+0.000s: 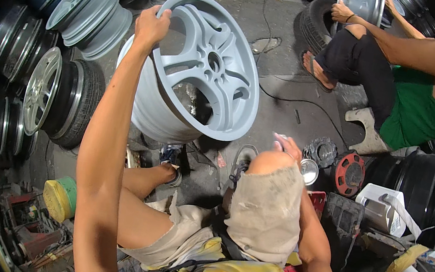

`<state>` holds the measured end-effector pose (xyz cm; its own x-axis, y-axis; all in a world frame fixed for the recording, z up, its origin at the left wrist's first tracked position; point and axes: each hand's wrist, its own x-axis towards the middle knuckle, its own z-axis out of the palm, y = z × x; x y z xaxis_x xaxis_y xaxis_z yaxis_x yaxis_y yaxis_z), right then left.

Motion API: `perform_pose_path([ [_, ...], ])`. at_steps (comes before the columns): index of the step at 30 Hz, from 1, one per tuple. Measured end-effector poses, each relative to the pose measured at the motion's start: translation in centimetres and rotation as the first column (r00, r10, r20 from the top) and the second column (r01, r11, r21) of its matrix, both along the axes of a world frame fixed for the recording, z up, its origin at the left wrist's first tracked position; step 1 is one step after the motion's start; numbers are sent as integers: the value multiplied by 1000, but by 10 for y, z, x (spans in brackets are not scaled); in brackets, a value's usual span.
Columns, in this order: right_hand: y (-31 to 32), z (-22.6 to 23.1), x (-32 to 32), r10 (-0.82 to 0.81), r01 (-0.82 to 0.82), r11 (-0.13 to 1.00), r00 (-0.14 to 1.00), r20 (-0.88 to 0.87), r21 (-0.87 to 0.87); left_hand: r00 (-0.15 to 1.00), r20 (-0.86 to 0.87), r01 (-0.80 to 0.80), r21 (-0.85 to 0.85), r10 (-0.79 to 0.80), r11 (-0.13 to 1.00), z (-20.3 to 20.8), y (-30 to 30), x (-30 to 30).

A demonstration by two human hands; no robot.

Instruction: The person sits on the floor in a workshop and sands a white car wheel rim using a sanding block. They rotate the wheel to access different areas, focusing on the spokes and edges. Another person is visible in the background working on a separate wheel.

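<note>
A light grey alloy wheel rim (226, 75) stands tilted in front of me, its spoked face turned up toward me. My left hand (152, 26) is closed around the upper left edge of this rim, arm stretched out. Beyond my raised right knee, my right hand (290, 146) shows only in part, its fingers curled together. Something small and pale seems to be between those fingers, too small to name. A round open tin (309, 172) with a shiny edge is close beside that hand.
Several wheel rims (92, 16) are stacked on the left, one with a tyre (83, 102). A co-worker in a green top (430, 106) sits at the upper right, hands on another rim (361, 4). A black cable (290, 99) crosses the floor. A white plastic container (381, 208) stands at right.
</note>
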<state>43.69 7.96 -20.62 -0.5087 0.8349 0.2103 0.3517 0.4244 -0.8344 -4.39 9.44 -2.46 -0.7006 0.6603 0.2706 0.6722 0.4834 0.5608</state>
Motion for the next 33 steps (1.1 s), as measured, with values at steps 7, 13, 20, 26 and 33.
perform_pose_path([
  [7, -32, 0, -75, 129, -111, 983, 984, -119, 143, 996, 72, -54, -30, 56, 998, 2, 41, -13],
  [13, -15, 32, -102, 322, -208, 841, 934, -153, 500, 994, 29, -99, -146, 104, 984, 4, 75, -28],
  [20, -4, 4, -81, 142, -73, 764, 988, -57, 641, 996, -22, -92, -230, 89, 969, 4, 116, -26],
  [26, -26, -11, -76, 112, -54, 843, 991, -77, 535, 985, -166, -5, -312, -49, 950, -18, 132, -103],
  [33, -68, -77, 19, -14, -21, 994, 946, 323, 105, 943, 156, 323, -231, -293, 918, -14, 128, -102],
])
